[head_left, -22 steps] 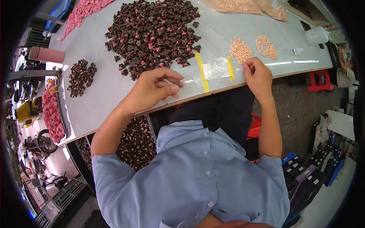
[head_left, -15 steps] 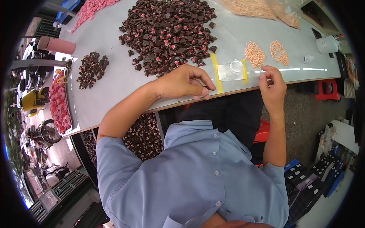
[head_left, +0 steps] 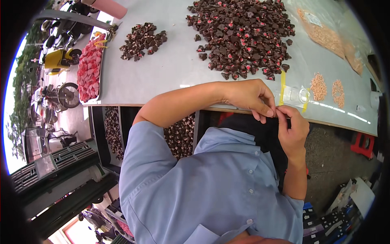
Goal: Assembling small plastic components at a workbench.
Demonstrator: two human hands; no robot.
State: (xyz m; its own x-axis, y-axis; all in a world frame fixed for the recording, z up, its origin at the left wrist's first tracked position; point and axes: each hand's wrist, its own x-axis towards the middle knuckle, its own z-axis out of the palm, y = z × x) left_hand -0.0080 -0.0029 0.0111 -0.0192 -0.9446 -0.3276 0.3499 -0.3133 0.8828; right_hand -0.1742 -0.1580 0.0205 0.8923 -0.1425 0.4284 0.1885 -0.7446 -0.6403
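My left hand (head_left: 250,97) is over the table's front edge, its thumb and fingers pinched together. My right hand (head_left: 293,126) meets it there, also pinching, with the fingertips of both hands nearly touching. Whatever lies between the fingers is too small and covered to make out. Just beyond them, yellow tape strips (head_left: 283,87) on the table flank a clear round item (head_left: 304,94). Farther back spreads a large pile of small dark pieces (head_left: 243,36), some with pink-red centres. Two small heaps of tiny peach-coloured pieces, one nearer (head_left: 318,86) and one farther right (head_left: 338,92), lie past the tape.
A smaller dark pile (head_left: 142,40) lies at the left. A tray of pink pieces (head_left: 89,69) stands at the table's left end, near a pink cylinder (head_left: 111,8). Plastic bags of peach pieces (head_left: 325,36) lie back right. Under the tabletop are compartments of dark pieces (head_left: 180,136).
My right hand has come left to meet my left hand at the table edge. The view has turned, so the table now appears shifted right and tilted.
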